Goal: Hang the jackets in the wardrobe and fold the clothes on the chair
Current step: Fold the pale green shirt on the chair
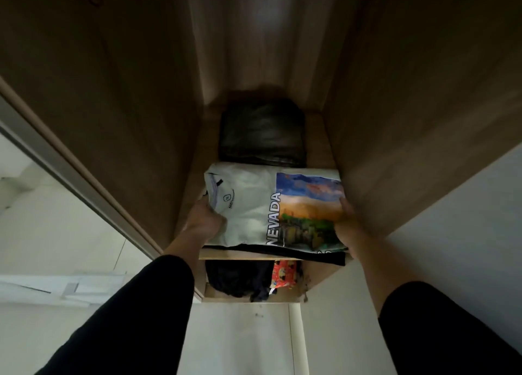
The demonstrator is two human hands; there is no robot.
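Two hands reach into one wardrobe [118, 97], each at one end of a single folded white T-shirt [251, 219] printed with "NEVADA" and a landscape picture. That shirt lies on a wooden shelf [197, 160], on top of one dark folded garment [316, 256] whose edge shows beneath it. The left hand [204, 219] is at the collar end, its fingers tucked under or against the fabric there. The right hand [348, 222] is at the printed end, thumb lying on top of the picture and the other fingers hidden beneath the shirt, so it appears to pinch that end. Whether the left fingers truly grip or merely press cannot be told. Just beyond the fingertips, farther back on the same shelf, sits one black folded item [262, 131], dim and hard to identify. Below the wrists, on a lower shelf, lie one dark crumpled heap [237, 278] and one red patterned packet [284, 274], partly cut off by the shelf edge. Both forearms wear black sleeves [135, 312].
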